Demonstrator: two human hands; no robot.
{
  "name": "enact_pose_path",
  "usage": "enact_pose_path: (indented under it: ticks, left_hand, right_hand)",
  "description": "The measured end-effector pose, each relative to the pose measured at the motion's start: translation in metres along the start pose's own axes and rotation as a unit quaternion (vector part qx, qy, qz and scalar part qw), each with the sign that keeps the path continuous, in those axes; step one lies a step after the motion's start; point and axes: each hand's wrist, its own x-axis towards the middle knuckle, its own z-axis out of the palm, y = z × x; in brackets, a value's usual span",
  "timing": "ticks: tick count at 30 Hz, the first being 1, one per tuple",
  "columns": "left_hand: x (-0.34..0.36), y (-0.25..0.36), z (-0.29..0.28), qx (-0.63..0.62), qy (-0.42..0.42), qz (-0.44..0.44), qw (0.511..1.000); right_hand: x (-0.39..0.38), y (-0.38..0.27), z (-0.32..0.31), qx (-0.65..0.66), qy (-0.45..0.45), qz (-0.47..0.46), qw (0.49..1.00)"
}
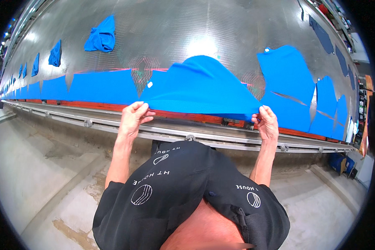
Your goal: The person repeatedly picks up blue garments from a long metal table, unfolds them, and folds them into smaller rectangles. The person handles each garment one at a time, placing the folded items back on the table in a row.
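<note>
Along the near edge of the counter (166, 29), a blue cloth panel (204, 89) is stretched out, its left corner pinched between thumb and fingers of the left hand (134, 119), its right corner likewise in the right hand (266, 121). Flat blue pieces (104, 85) lie either side; those at far left, poorly seen, are probably similar cloth.

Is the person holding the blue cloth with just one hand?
No, the left hand and right hand both pinch the blue cloth along its near edge.
</note>
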Motion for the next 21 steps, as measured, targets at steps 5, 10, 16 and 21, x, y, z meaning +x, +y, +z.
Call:
enact_pose_path:
  ticks: [5, 10, 16, 21]
  left_hand:
    - [0.001, 0.066, 0.005, -0.074, -0.067, 0.094, 0.991]
    - [0.06, 0.124, 0.022, -0.025, -0.106, 0.129, 0.986]
    - [0.155, 0.186, 0.053, 0.002, -0.098, 0.141, 0.985]
    - [0.177, 0.217, 0.061, -0.045, -0.131, 0.23, 0.963]
  right_hand:
    - [0.001, -0.063, 0.033, 0.039, -0.05, -0.092, 0.994]
    - [0.073, -0.104, 0.07, 0.01, -0.071, -0.129, 0.989]
    - [0.183, -0.139, 0.116, 0.021, -0.107, -0.18, 0.978]
    - [0.191, -0.162, 0.125, 0.034, -0.143, -0.314, 0.938]
